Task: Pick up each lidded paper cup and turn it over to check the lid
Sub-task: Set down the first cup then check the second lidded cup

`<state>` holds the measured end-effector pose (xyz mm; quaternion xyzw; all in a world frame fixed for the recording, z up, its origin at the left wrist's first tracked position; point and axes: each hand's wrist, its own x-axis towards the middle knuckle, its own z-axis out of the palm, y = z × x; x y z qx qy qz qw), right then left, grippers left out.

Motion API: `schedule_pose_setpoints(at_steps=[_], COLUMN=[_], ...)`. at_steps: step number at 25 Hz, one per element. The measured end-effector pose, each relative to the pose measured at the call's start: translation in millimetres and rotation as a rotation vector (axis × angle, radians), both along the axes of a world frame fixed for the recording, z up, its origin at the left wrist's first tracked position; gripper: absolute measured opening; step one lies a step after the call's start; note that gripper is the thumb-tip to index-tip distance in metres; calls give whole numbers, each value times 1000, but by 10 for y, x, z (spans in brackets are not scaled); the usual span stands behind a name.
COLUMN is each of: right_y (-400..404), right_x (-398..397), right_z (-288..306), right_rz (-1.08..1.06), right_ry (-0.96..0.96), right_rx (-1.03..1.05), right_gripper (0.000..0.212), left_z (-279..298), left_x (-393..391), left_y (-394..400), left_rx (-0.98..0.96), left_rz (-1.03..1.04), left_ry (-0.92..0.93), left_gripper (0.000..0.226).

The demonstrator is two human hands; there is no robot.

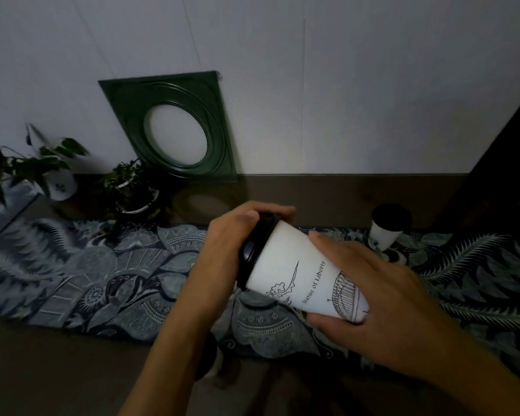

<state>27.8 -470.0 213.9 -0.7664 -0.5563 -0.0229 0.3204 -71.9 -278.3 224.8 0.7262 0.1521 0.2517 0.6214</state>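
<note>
white cup [294, 274], "Statue of Liberty"

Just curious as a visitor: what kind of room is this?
Probably a home, perhaps a side table by a wall. A patterned cloth covers the surface, potted plants stand at the back, and a green frame leans against the wall.

Both forearms are bare, with no sleeves, rings or watch.

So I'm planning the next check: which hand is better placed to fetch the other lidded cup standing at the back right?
Right hand: the black-lidded white paper cup stands on its side. Left hand grips the held white printed cup's lid end.
</note>
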Motion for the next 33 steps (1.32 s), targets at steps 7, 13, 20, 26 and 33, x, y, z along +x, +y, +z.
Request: schedule_pose_setpoints(at_steps=[7, 13, 20, 26, 33], right_y=[-456, -692, -821, -915, -923], right_x=[-495, -755, -948, -1009, -979], right_z=[389, 486, 502, 544, 566], right_rz=[1, -6, -12, 5, 142], right_ry=[104, 108, 258, 363, 837], right_rx=[-36, -72, -73, -70, 15], right_gripper=[89, 88, 89, 90, 56], left_z=[229, 251, 283, 279, 247], left_x=[-364, -595, -844, -934, -894], left_y=[-550, -827, -893, -1028, -1048], left_rx=[-63, -35, -106, -22, -47], left_rz=[-28, -23, -44, -29, -28], left_ry=[-119, -119, -129, -223, -237], left_gripper=[47, 47, 48, 47, 49])
